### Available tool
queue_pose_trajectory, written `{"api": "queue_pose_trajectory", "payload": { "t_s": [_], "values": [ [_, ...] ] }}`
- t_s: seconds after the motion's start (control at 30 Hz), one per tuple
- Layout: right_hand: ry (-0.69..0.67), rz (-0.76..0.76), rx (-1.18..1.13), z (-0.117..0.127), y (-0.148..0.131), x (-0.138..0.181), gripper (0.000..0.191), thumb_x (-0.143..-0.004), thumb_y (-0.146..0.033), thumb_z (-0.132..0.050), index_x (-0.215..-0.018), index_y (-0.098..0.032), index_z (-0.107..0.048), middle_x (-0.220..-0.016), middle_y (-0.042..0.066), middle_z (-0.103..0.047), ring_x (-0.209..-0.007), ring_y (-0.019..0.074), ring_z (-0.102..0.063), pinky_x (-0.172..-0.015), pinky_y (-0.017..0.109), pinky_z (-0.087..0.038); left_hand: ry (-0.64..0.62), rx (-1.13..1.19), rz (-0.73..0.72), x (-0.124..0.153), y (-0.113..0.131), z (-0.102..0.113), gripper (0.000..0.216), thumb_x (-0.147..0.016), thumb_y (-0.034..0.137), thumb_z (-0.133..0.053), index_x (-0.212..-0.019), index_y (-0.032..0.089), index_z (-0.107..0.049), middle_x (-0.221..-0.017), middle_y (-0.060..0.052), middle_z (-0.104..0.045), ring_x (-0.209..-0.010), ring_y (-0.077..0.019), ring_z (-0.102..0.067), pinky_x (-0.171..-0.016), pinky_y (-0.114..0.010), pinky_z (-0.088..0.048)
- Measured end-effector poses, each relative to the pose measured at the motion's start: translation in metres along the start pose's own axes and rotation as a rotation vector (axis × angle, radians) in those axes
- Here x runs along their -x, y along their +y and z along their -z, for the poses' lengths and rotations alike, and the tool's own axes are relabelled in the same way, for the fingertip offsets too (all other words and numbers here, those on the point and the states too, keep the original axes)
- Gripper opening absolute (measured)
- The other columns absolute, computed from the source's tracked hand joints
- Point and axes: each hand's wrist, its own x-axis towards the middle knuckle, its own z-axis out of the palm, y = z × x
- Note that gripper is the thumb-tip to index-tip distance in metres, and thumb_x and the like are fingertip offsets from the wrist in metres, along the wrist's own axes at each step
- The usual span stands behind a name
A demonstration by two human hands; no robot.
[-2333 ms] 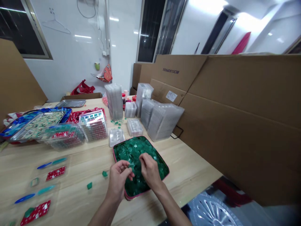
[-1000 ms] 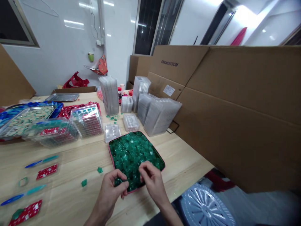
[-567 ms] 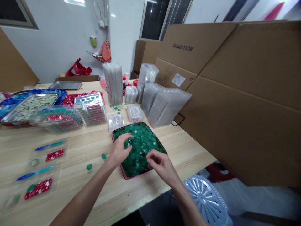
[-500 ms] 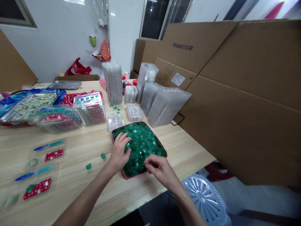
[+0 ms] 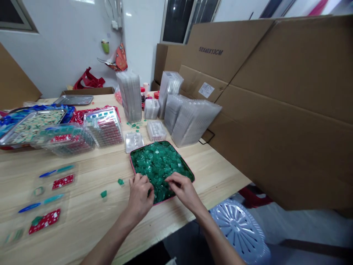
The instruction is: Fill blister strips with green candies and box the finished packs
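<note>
A shallow tray [image 5: 190, 175] with a thin pink rim is full of small translucent green pieces [image 5: 158, 156]. My left hand [image 5: 140, 193] is at the tray's near left edge, fingers curled in and thumb bent towards them; whatever they hold is hidden. Over the near right part of the green pieces, my right hand [image 5: 182, 187] pinches thumb and fingertips together; anything between them is too small to make out. Two loose green pieces, one nearer [image 5: 103, 194] and one farther [image 5: 120, 182], lie on the table left of the tray.
Clear plastic packs [image 5: 35, 213] holding blue sticks and red dotted strips lie at left. Behind them are filled packs [image 5: 103, 127] and a metal tray of pale bits [image 5: 35, 123]. Stacked clear trays [image 5: 193, 117] stand behind the green tray. Large cardboard [image 5: 289, 110] borders the right; a blue stool [image 5: 239, 232] is below.
My left hand has come down and back from over the green pieces to the tray's near left edge, its fingers curling in. My right hand has shifted slightly up and left, still pinched.
</note>
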Motion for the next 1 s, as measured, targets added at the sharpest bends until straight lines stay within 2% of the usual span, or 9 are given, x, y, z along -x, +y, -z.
{"api": "queue_pose_trajectory", "payload": {
  "t_s": [0.17,0.23,0.37,0.47,0.6,0.7,0.83,0.93,1.0],
  "values": [
    [-0.048,-0.086,-0.11,0.001,-0.003,0.011,0.013,-0.08,-0.019,-0.053,-0.075,-0.018,-0.066,-0.073,0.003,-0.06,-0.054,0.013,-0.059,-0.051,0.025,-0.046,0.01,0.032,0.031,0.006,-0.002,0.0,0.015,-0.072,0.008,-0.054,-0.064,0.018,-0.062,-0.075,-0.005,-0.06,-0.085,-0.0231,-0.046,-0.073,-0.039,-0.031],
    [-0.058,-0.044,-0.029,-0.002,-0.006,0.011,0.015,-0.081,-0.017,-0.052,-0.076,-0.018,-0.066,-0.073,0.003,-0.06,-0.058,0.0138,-0.059,-0.054,0.026,-0.046,0.029,0.044,0.047,0.008,-0.002,-0.001,0.01,-0.072,0.011,-0.057,-0.067,0.017,-0.063,-0.075,-0.005,-0.06,-0.085,-0.0235,-0.047,-0.074,-0.039,-0.031],
    [-0.079,0.105,0.283,-0.011,-0.011,0.005,0.021,-0.085,-0.012,-0.046,-0.079,-0.017,-0.066,-0.074,0.005,-0.059,-0.07,0.0162,-0.058,-0.064,0.027,-0.044,0.042,0.028,0.063,0.008,0.001,-0.003,0.004,-0.072,0.02,-0.062,-0.072,0.017,-0.066,-0.076,-0.005,-0.061,-0.087,-0.0254,-0.048,-0.075,-0.041,-0.03],
    [-0.079,0.138,0.403,-0.014,-0.012,0.0,0.024,-0.085,-0.009,-0.043,-0.079,-0.017,-0.065,-0.075,0.005,-0.058,-0.07,0.0163,-0.056,-0.063,0.027,-0.042,0.026,0.01,0.068,0.008,0.002,-0.006,0.01,-0.073,0.014,-0.058,-0.065,0.017,-0.065,-0.074,-0.005,-0.061,-0.085,-0.0249,-0.049,-0.074,-0.04,-0.03],
    [-0.044,0.123,0.249,-0.01,-0.015,0.001,0.02,-0.084,-0.01,-0.047,-0.078,-0.018,-0.064,-0.074,0.004,-0.058,-0.068,0.0149,-0.056,-0.062,0.026,-0.042,0.054,0.052,0.113,0.008,0.0,-0.006,0.016,-0.072,0.01,-0.055,-0.06,0.017,-0.062,-0.068,-0.004,-0.061,-0.082,-0.0229,-0.049,-0.073,-0.039,-0.03],
    [-0.106,0.103,0.153,-0.011,-0.02,0.005,0.02,-0.081,-0.008,-0.05,-0.085,-0.019,-0.066,-0.074,0.002,-0.058,-0.067,0.0143,-0.056,-0.062,0.025,-0.042,0.082,0.09,0.111,0.009,0.0,-0.004,0.015,-0.071,0.01,-0.056,-0.059,0.017,-0.062,-0.067,-0.003,-0.06,-0.081,-0.0224,-0.049,-0.072,-0.038,-0.03],
    [-0.199,0.135,0.306,-0.023,-0.024,0.004,0.025,-0.081,-0.004,-0.046,-0.086,-0.019,-0.066,-0.075,0.003,-0.056,-0.071,0.0152,-0.055,-0.062,0.025,-0.041,0.132,0.102,0.077,0.008,0.0,0.0,0.016,-0.072,0.01,-0.055,-0.06,0.018,-0.061,-0.068,-0.003,-0.06,-0.081,-0.0221,-0.05,-0.071,-0.038,-0.031],
    [-0.169,0.159,0.372,-0.028,-0.024,-0.002,0.023,-0.082,-0.005,-0.043,-0.076,-0.018,-0.061,-0.075,0.003,-0.055,-0.068,0.0149,-0.052,-0.06,0.025,-0.038,0.174,0.135,0.083,0.004,0.0,0.003,0.017,-0.071,0.009,-0.053,-0.058,0.018,-0.06,-0.066,-0.003,-0.06,-0.08,-0.022,-0.051,-0.072,-0.038,-0.035],
    [-0.152,0.157,0.308,-0.028,-0.023,-0.007,0.021,-0.082,-0.005,-0.044,-0.074,-0.018,-0.058,-0.074,0.002,-0.054,-0.068,0.0146,-0.052,-0.061,0.025,-0.038,0.202,0.237,0.084,0.001,-0.001,0.006,0.017,-0.069,0.008,-0.051,-0.058,0.019,-0.058,-0.071,-0.004,-0.064,-0.08,-0.0213,-0.054,-0.073,-0.036,-0.039]
  ]
}}
